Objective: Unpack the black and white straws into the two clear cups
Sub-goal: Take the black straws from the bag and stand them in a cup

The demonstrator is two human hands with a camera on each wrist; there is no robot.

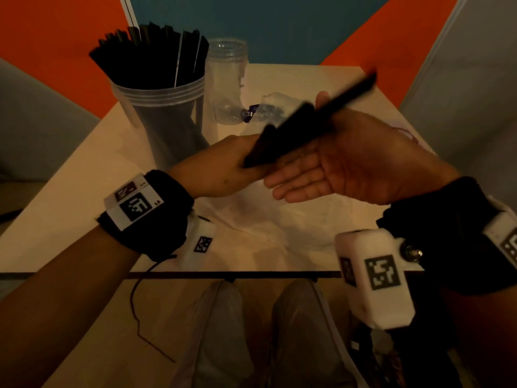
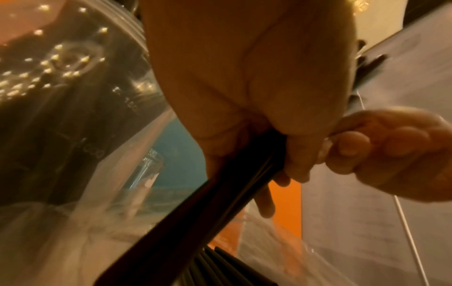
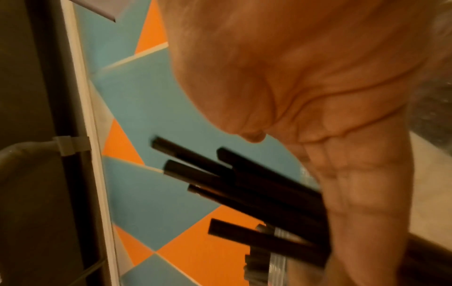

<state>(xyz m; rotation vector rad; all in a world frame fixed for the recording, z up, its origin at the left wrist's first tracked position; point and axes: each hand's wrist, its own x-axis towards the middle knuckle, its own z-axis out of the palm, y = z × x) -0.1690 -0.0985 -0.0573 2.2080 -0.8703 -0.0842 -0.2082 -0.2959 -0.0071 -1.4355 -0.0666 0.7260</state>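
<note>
The left hand (image 1: 223, 166) grips a blurred bundle of thin black plastic straws (image 1: 302, 121) at its lower end, above the beige table (image 1: 84, 191). The right hand (image 1: 349, 163) lies flat-fingered against the bundle. Beyond the grip stand a straw-filled clear plastic cup (image 1: 165, 113) and an empty clear plastic cup (image 1: 226, 79).

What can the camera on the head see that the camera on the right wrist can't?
Only the head view shows the table, the cup full of black straws, the empty clear cup behind it, and both wrist bands. Only the right wrist view shows the open tips of the held black straws up close. Both show the right hand open, with that bundle lying across it.
</note>
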